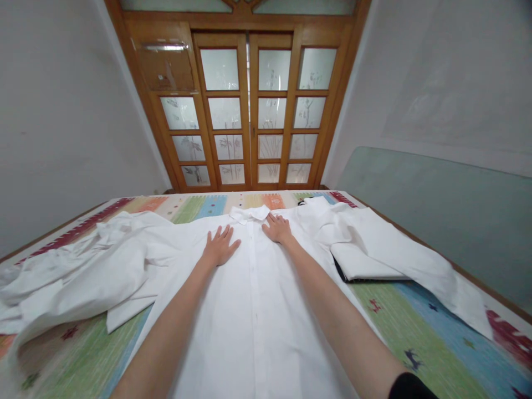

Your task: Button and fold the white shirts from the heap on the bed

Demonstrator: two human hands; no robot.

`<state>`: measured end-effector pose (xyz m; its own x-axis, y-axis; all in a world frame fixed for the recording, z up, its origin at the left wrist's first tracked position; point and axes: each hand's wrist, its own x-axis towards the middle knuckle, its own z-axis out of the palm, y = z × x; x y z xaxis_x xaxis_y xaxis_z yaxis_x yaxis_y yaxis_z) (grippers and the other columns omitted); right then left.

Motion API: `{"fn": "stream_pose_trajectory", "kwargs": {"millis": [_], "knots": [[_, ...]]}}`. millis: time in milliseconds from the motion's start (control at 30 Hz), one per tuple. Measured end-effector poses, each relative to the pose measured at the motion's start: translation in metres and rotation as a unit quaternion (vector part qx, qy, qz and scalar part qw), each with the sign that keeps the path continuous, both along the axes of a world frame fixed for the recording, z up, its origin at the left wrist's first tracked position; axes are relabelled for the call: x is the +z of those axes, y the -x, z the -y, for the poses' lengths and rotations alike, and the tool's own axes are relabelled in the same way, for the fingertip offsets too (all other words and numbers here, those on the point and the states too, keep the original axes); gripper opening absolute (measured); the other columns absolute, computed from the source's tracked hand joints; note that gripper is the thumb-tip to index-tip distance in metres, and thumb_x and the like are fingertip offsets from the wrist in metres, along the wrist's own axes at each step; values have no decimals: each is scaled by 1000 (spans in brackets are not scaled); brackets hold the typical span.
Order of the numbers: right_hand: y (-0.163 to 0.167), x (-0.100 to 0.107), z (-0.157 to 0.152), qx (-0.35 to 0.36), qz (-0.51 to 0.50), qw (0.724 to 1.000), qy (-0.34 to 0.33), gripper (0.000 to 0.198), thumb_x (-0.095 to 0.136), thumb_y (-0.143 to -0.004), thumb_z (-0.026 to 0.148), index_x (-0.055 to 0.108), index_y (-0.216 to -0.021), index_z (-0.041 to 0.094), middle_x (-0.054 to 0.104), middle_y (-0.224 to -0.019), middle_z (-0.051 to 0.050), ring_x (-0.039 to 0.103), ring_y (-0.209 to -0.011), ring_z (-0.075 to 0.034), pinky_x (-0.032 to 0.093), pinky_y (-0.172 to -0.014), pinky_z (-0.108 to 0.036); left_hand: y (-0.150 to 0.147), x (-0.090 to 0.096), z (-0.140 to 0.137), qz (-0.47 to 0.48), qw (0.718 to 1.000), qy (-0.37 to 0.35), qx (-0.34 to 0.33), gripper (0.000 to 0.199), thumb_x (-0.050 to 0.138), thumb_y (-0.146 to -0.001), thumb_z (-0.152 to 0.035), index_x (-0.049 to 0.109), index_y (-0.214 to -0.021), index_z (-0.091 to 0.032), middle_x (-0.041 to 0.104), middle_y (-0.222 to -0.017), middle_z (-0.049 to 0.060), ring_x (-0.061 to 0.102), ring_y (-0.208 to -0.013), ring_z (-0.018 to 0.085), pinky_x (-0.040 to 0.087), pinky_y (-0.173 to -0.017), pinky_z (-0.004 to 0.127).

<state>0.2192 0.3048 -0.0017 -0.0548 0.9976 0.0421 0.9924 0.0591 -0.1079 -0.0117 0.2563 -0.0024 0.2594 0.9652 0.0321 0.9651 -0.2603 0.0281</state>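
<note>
Left hand (220, 247) and right hand (277, 228) lie flat, fingers loosely spread, on a white collared shirt (226, 332), flanking its placket (253, 288).

A white shirt (251, 288) lies spread before me on a striped, patterned cover (394, 316), its collar (249, 214) toward the wooden glass-paned doors (248, 111). The person's left hand (220, 246) presses flat on one side of the front placket, fingers splayed; the right hand (277, 228) rests on the other, close by the collar. Rumpled white cloth (95, 277) bunches at left; a pale green panel (436, 210) stands beyond the right edge.
</note>
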Motion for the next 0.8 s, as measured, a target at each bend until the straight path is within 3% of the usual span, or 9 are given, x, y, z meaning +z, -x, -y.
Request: {"fn": "stream_pose_trajectory", "kwargs": {"millis": [200, 333, 467, 633, 800], "knots": [[14, -2, -8, -54, -27, 998, 29, 74, 15, -94, 58, 18, -157, 18, 15, -164, -5, 16, -146, -34, 17, -113, -51, -4, -1, -11, -10, 1000, -5, 13, 74, 22, -95, -58, 22, -155, -14, 18, -162, 14, 17, -149, 30, 17, -118, 52], [23, -5, -12, -88, -49, 994, 33, 80, 12, -93, 60, 13, -158, 13, 9, -165, -8, 6, -148, -37, 8, -115, -54, -6, 2, -10, 2, 998, -46, 38, 73, 30, -94, -59, 33, -149, -10, 36, -155, 17, 33, -144, 29, 26, -115, 45], [23, -7, -14, -68, -49, 996, 20, 81, 14, -94, 58, 13, -157, 6, 9, -164, -12, 3, -149, -35, 2, -117, -51, -8, 1, -20, 8, 995, -89, 42, 63, 32, -95, -52, 47, -137, -8, 50, -145, 18, 45, -135, 28, 33, -111, 36], [22, -11, -16, -45, -41, 998, -4, 78, 17, -97, 50, 18, -153, -4, 14, -162, -19, 7, -149, -33, 5, -118, -48, -7, -5, -42, 14, 998, -63, 24, 59, 26, -98, -47, 42, -142, -12, 44, -151, 13, 39, -140, 23, 26, -115, 33], [22, -11, -15, -47, -40, 998, -6, 75, 18, -97, 50, 20, -154, 1, 14, -162, -18, 10, -149, -31, 4, -118, -48, -12, 0, -57, 8, 998, -44, 36, 53, 22, -100, -39, 41, -143, -15, 42, -153, 11, 37, -141, 22, 27, -114, 37]]}}
